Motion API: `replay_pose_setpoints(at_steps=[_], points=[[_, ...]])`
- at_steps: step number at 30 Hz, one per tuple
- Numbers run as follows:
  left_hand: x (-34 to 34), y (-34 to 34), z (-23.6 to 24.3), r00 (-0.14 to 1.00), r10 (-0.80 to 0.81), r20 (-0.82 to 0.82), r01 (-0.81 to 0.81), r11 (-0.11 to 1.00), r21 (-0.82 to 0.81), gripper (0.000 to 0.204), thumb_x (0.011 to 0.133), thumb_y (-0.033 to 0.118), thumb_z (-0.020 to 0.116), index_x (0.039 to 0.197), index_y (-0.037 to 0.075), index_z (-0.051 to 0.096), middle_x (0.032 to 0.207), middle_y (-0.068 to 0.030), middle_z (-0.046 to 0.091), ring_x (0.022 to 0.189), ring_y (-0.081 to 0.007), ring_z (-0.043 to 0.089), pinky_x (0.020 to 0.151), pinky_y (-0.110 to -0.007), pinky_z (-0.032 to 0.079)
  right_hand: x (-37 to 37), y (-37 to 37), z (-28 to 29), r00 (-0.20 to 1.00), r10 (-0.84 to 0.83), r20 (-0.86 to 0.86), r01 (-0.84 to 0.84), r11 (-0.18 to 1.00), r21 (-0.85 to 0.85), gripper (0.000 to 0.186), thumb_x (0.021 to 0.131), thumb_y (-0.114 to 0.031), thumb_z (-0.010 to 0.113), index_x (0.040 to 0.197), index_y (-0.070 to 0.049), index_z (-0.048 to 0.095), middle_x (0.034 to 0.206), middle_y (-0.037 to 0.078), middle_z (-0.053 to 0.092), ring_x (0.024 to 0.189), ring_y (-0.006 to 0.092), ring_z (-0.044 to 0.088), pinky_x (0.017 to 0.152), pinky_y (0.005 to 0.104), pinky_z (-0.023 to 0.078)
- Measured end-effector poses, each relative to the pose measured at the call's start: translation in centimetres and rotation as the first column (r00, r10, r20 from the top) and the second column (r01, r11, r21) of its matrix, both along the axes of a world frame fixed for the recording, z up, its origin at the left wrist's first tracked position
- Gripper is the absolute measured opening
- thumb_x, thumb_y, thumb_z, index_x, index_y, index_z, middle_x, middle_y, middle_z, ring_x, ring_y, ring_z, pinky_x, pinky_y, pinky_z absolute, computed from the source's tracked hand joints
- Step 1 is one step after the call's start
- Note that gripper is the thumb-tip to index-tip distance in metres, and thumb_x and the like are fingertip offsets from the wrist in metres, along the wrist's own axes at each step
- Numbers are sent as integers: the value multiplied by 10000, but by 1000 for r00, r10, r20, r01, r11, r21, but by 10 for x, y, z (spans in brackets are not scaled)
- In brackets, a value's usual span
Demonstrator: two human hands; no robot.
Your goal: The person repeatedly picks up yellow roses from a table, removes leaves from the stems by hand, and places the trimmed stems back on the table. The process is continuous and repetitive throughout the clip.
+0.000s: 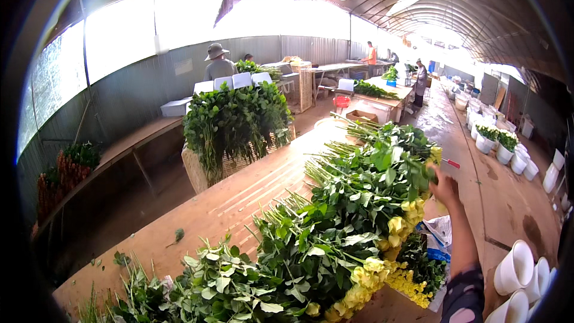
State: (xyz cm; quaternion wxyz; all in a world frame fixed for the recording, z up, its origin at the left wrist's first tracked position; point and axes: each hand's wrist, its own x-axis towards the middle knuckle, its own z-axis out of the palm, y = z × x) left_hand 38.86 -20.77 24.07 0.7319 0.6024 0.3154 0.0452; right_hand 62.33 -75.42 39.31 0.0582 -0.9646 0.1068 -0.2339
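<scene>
Long-stemmed yellow roses [397, 230] lie in a thick row along the wooden table [197, 221], blooms toward me and cut stems pointing away to the left. My right hand [443, 188] reaches over the far end of the row, fingers curled around a leafy rose stem [412, 170] that is smeared by motion. A blurred patch of yellow shows just below that hand. Near my forearm, small yellow blooms [412, 286] and dark foliage [421, 260] lie beside a white and blue wrapper [439, 236]. My left hand is out of the frame.
Leafy bunches [236, 116] hang over a wicker crate [200, 170] across the table. White buckets [513, 269] stand at the lower right, with several more along the right side. A red-handled tool [451, 162] lies past my hand. Other people [421, 81] stand farther off.
</scene>
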Motion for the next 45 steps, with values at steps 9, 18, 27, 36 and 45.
replay_pose_setpoints(at_steps=[9, 18, 27, 36, 45], points=[[-85, 56, -14, 970, 239, -35, -239, 971, -12, 375, 637, 31, 561, 1004, 40, 486, 1009, -111, 514, 936, -273, 490, 769, -415, 419, 66, 27, -67, 962, -156, 226, 173, 983, -57, 553, 731, -57, 466, 1241, -142, 270, 1065, 80, 483, 964, 243, 473, 789, 463, 329], [-383, 197, -91, 703, 638, -315, -707, 578, -408, 386, 621, 12, 561, 999, 36, 488, 1012, -113, 512, 941, -279, 486, 781, -420, 411, -207, 351, -12, 521, 552, 651, -826, 134, 547, 219, 791, -91, 466, 977, 23, 478, 875, 117, 538, 697, 147, 496, 646, 248, 415], [-448, 223, -105, 930, 357, -94, -345, 931, 124, 525, 762, 185, 552, 1194, 11, 309, 1099, -146, 432, 1017, -228, 406, 836, -332, 337, -504, 664, -147, -353, 935, 21, -64, -46, 997, 459, 816, -163, 456, 1214, -19, 277, 1026, 145, 503, 817, 145, 533, 708, 253, 425], [-437, 295, -111, 821, 560, -107, -144, 385, 912, 596, 701, 280, 578, 1167, 16, 316, 1108, -214, 329, 1014, -352, 331, 860, -452, 276, -502, 686, -141, 146, 983, 111, 644, -180, 744, 374, 814, -109, 489, 1162, -53, 364, 881, 20, 543, 723, 84, 534, 564, 216, 460], [-430, 307, -159, 629, 639, -443, 331, 296, 896, 518, 662, 209, 550, 1136, 64, 400, 996, -159, 517, 870, -305, 499, 723, -418, 389, -397, 483, -51, 382, 903, 196, -311, -74, 948, 446, 795, -113, 494, 1202, -28, 333, 1147, 84, 424, 1048, 173, 391, 904, 274, 300]])
